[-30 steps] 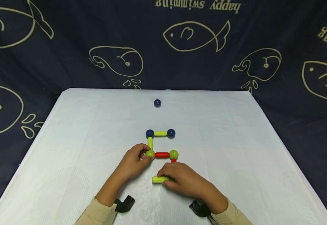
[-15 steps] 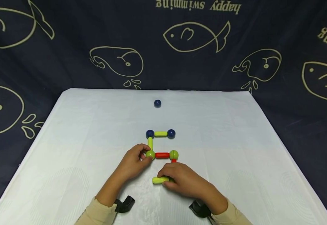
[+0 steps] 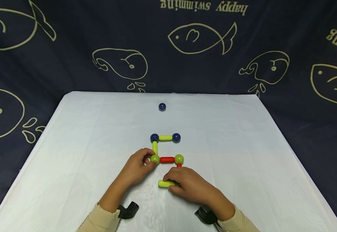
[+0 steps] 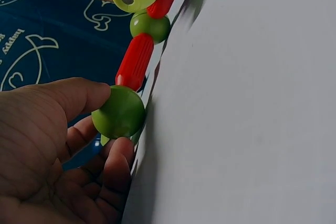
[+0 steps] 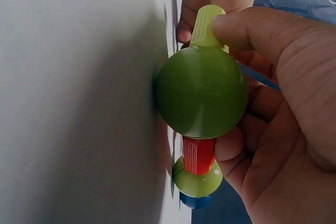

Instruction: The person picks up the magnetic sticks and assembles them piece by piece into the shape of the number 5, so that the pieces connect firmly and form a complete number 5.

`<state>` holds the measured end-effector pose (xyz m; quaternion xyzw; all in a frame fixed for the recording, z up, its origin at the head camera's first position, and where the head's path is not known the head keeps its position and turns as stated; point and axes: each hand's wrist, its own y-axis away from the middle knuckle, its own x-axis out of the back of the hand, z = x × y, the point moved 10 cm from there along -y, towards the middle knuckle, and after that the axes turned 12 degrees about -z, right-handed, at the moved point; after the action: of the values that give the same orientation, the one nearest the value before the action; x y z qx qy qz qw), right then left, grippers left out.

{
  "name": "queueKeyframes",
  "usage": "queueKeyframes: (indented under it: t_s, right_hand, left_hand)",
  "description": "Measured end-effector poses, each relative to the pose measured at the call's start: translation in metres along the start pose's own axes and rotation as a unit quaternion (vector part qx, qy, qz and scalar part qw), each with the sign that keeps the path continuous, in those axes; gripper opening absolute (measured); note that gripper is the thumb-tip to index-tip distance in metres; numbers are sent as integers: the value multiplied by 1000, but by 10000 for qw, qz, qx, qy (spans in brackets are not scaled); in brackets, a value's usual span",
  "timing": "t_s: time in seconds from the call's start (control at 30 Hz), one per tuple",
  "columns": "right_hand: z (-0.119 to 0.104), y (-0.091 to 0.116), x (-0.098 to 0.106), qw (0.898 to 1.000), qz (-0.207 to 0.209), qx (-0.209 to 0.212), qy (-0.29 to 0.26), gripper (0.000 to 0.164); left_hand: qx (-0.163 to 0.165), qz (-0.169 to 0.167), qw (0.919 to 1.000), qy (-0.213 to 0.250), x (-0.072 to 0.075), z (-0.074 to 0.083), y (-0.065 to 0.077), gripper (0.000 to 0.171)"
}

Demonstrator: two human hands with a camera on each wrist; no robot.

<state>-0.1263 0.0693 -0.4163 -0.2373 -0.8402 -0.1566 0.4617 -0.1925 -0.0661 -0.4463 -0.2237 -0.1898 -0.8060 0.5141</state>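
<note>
Toy magnetic rods and balls form a jointed figure on the white table. At its left corner, my left hand (image 3: pixel 137 167) pinches a green ball (image 4: pixel 118 112) between thumb and fingers. A red rod (image 3: pixel 167 159) joins that ball to a second green ball (image 3: pixel 179 159), from which another red rod (image 5: pixel 199 155) runs toward me. My right hand (image 3: pixel 190 185) grips a yellow-green rod (image 3: pixel 165 184), thumb on its side, its free end pointing left with a grey disc showing. A third green ball (image 5: pixel 202 92) joins this rod to the red one, mostly hidden by the hand in the head view.
Beyond my left hand, a yellow-green rod (image 3: pixel 155 147) leads to a dark blue ball (image 3: pixel 154 138). Another yellow-green rod (image 3: pixel 165 138) links it to a second blue ball (image 3: pixel 176 138). A loose blue ball (image 3: pixel 162 107) lies near the far edge of the table (image 3: pixel 229 129).
The yellow-green rod in my right hand has shifted slightly away from me and to the right. My left hand stays on its green ball.
</note>
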Motion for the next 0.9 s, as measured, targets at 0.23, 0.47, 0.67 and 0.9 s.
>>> queueKeyframes:
  t_s: [0.23,0.47,0.67,0.9]
  right_hand:
    - [1,0,1,10000,-14,-41,-11,18]
    - [1,0,1,10000,61,44,12,18]
    - [2,-1,0,9999,35,-5,95,19]
    - [0,-1,0,9997,73,123,176,17]
  left_hand:
    - [-3,2,10000,-2,1,1,0,25]
    - [69,6,10000,28,1,-1,0,25]
    - [92,93,9999,47,2,-4,0,25]
    - [103,100,9998,113,3,-4,-1,25]
